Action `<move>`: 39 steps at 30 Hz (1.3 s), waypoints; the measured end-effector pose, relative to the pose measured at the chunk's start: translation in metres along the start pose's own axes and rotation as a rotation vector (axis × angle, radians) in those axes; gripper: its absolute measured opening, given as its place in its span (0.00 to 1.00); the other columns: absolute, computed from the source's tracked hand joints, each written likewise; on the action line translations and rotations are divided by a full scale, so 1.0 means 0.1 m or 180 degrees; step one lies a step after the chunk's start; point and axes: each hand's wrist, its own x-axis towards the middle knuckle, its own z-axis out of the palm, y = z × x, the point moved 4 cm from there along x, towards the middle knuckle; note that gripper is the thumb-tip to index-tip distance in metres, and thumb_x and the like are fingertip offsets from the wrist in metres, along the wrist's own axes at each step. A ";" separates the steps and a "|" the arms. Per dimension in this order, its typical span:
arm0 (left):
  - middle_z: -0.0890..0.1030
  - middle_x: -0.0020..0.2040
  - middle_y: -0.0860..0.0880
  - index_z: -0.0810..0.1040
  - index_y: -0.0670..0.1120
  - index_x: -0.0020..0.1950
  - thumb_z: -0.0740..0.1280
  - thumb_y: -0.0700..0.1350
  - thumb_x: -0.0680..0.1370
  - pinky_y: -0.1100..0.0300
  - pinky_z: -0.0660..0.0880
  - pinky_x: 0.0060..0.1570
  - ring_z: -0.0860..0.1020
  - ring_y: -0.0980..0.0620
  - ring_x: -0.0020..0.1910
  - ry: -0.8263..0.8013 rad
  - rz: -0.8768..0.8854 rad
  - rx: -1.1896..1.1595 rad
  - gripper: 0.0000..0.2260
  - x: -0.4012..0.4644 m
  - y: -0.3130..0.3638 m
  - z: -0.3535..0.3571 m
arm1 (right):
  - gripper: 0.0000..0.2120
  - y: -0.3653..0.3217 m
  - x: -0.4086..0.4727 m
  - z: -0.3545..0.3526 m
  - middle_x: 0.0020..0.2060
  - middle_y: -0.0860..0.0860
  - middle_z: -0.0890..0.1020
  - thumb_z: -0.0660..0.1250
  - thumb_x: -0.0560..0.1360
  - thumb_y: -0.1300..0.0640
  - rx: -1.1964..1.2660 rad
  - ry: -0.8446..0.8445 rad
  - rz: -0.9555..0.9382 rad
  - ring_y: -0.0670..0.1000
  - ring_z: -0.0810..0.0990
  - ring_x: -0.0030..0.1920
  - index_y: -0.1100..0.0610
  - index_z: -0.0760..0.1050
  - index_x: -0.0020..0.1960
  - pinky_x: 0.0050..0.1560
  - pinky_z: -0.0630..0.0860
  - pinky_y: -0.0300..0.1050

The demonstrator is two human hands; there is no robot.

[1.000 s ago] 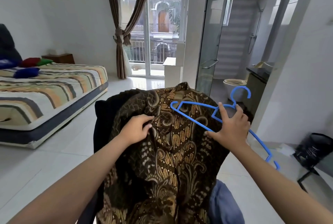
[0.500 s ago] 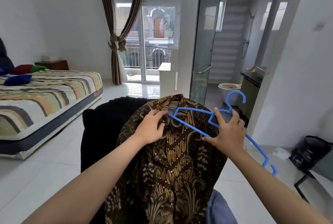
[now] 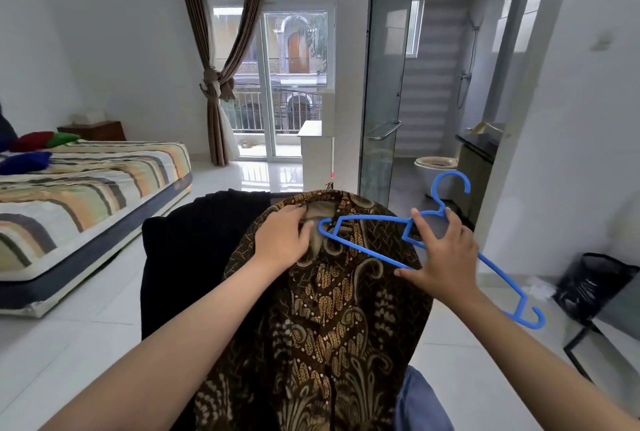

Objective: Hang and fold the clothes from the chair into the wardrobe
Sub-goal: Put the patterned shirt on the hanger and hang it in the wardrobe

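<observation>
You are at the start: your left hand [image 3: 282,240] pinches the collar of the shirt [image 3: 332,309] at frame centre, draped on the chair, and your right hand [image 3: 441,252] grips the hanger [image 3: 363,250], not yet inside. The other clothes [image 3: 194,257] wait, and no wardrobe is visible.

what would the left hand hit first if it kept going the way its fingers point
Probably the blue hanger: the left hand grips the batik shirt at the collar, fingers pointing right toward the hanger's near tip, just beside them. Depth is unclear.
</observation>
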 end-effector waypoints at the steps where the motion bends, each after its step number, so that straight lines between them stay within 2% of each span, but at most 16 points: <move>1: 0.79 0.61 0.48 0.76 0.46 0.64 0.61 0.51 0.79 0.53 0.74 0.55 0.75 0.46 0.60 0.0127 -0.0018 -0.0032 0.17 0.00 0.00 -0.05 | 0.57 0.01 -0.01 -0.02 0.68 0.65 0.61 0.77 0.50 0.31 -0.0021 0.0009 -0.0031 0.68 0.68 0.61 0.46 0.61 0.74 0.57 0.71 0.65; 4: 0.81 0.57 0.50 0.79 0.47 0.60 0.64 0.48 0.78 0.54 0.74 0.54 0.76 0.48 0.58 0.0291 -0.0133 -0.0130 0.13 -0.02 0.01 -0.21 | 0.56 0.03 -0.04 -0.11 0.69 0.64 0.61 0.76 0.51 0.31 0.0046 0.0053 -0.0086 0.68 0.68 0.63 0.45 0.61 0.74 0.58 0.70 0.68; 7: 0.81 0.55 0.51 0.80 0.48 0.58 0.64 0.43 0.76 0.56 0.72 0.55 0.77 0.49 0.57 0.0256 0.0043 -0.0256 0.12 -0.05 0.09 -0.39 | 0.55 -0.01 -0.09 -0.26 0.70 0.63 0.61 0.76 0.52 0.30 0.0124 0.0165 -0.0195 0.68 0.69 0.63 0.44 0.60 0.74 0.56 0.71 0.68; 12: 0.81 0.56 0.53 0.80 0.50 0.59 0.62 0.40 0.75 0.59 0.71 0.55 0.76 0.51 0.57 -0.0023 0.0505 -0.0254 0.14 -0.11 0.39 -0.76 | 0.53 -0.19 -0.21 -0.63 0.69 0.63 0.63 0.72 0.54 0.27 0.0121 0.0456 -0.0320 0.64 0.71 0.56 0.45 0.62 0.74 0.51 0.73 0.58; 16: 0.82 0.55 0.51 0.81 0.49 0.58 0.64 0.37 0.75 0.56 0.72 0.58 0.77 0.49 0.56 -0.0416 0.0826 -0.0354 0.15 -0.17 0.54 -1.15 | 0.51 -0.25 -0.29 -1.01 0.69 0.64 0.63 0.73 0.56 0.29 0.0188 0.0793 -0.0388 0.65 0.71 0.56 0.44 0.63 0.74 0.51 0.71 0.58; 19: 0.82 0.53 0.50 0.81 0.48 0.59 0.66 0.35 0.74 0.62 0.69 0.52 0.77 0.50 0.54 -0.0657 0.1072 -0.0282 0.16 -0.25 0.62 -1.44 | 0.51 -0.28 -0.33 -1.30 0.68 0.63 0.62 0.74 0.55 0.30 0.0168 0.0998 -0.0521 0.65 0.71 0.56 0.44 0.63 0.73 0.51 0.71 0.59; 23: 0.81 0.54 0.53 0.81 0.50 0.59 0.68 0.36 0.74 0.67 0.69 0.47 0.76 0.56 0.49 -0.0697 0.1023 -0.0457 0.16 -0.39 0.77 -1.77 | 0.49 -0.41 -0.43 -1.66 0.68 0.64 0.62 0.70 0.57 0.27 0.0181 0.1118 -0.0673 0.64 0.69 0.57 0.45 0.64 0.73 0.49 0.72 0.58; 29: 0.80 0.52 0.55 0.80 0.52 0.60 0.69 0.38 0.75 0.69 0.71 0.44 0.76 0.51 0.46 -0.0627 0.1156 -0.0800 0.16 -0.66 1.14 -2.14 | 0.49 -0.76 -0.61 -1.98 0.67 0.64 0.65 0.66 0.58 0.25 0.0117 0.1074 -0.0981 0.63 0.71 0.53 0.44 0.63 0.74 0.47 0.71 0.55; 32: 0.80 0.53 0.57 0.80 0.53 0.60 0.68 0.39 0.75 0.67 0.71 0.46 0.76 0.55 0.47 -0.0513 0.1297 -0.0922 0.15 -0.80 1.34 -2.28 | 0.48 -0.90 -0.68 -2.11 0.67 0.64 0.65 0.66 0.58 0.25 0.0208 0.1196 -0.1111 0.62 0.71 0.53 0.45 0.64 0.73 0.47 0.70 0.54; 34: 0.78 0.55 0.59 0.79 0.53 0.61 0.67 0.38 0.76 0.68 0.67 0.55 0.75 0.61 0.53 -0.0489 0.1351 -0.1004 0.16 -0.88 1.43 -2.35 | 0.50 -0.94 -0.70 -2.20 0.68 0.64 0.64 0.68 0.57 0.26 0.0305 0.1273 -0.1094 0.63 0.71 0.54 0.45 0.62 0.74 0.49 0.71 0.55; 36: 0.77 0.59 0.59 0.76 0.53 0.64 0.65 0.36 0.76 0.68 0.64 0.60 0.73 0.62 0.59 -0.0591 0.1386 -0.1025 0.19 -0.95 1.46 -2.37 | 0.52 -0.94 -0.71 -2.26 0.69 0.63 0.63 0.69 0.56 0.26 0.0392 0.1256 -0.1000 0.62 0.71 0.56 0.43 0.60 0.75 0.51 0.71 0.56; 39: 0.77 0.59 0.58 0.74 0.53 0.66 0.66 0.35 0.75 0.70 0.67 0.56 0.74 0.62 0.55 -0.0636 0.1407 -0.0970 0.22 -1.00 1.49 -2.36 | 0.51 -0.94 -0.74 -2.36 0.69 0.62 0.62 0.68 0.57 0.28 0.0471 0.1249 -0.1012 0.62 0.70 0.56 0.41 0.56 0.75 0.52 0.71 0.57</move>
